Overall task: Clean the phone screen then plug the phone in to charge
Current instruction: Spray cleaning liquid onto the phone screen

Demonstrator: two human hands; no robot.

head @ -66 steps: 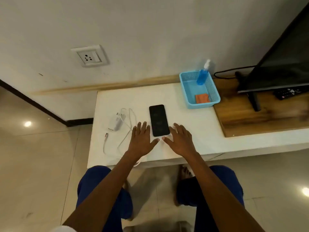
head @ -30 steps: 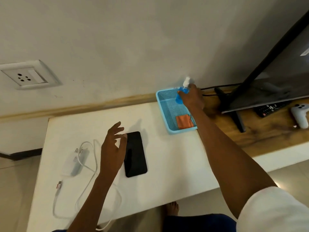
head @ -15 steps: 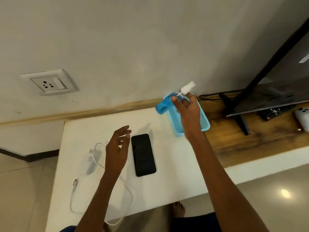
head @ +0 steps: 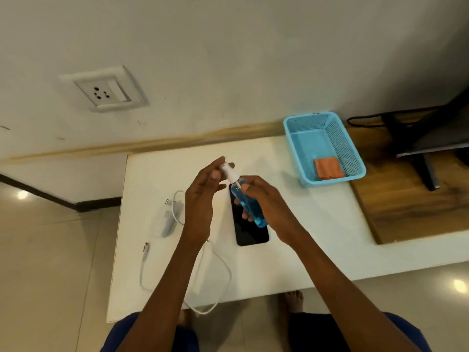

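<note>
A black phone (head: 250, 231) lies face up on the white table (head: 304, 224). My right hand (head: 269, 201) grips a blue spray bottle (head: 247, 201), tilted above the phone's upper half. Fingers of my left hand (head: 201, 196) pinch the bottle's white cap (head: 229, 172). A white charger adapter (head: 166, 219) with its cable (head: 220, 270) lies left of the phone, the cable's plug end (head: 146, 247) near the table's left edge. An orange cloth (head: 328, 168) sits in the blue basket (head: 352, 158). A wall socket (head: 106, 91) is up on the left.
A dark TV on a stand (head: 426, 153) and a black cable (head: 368, 120) occupy the wooden board (head: 411, 214) to the right. The cable loop hangs over the table's front edge. Tiled floor (head: 50, 262) lies left of the table.
My right hand has carried the spray bottle from above the basket over the phone. My left hand rose from beside the phone and took hold of the bottle's cap.
</note>
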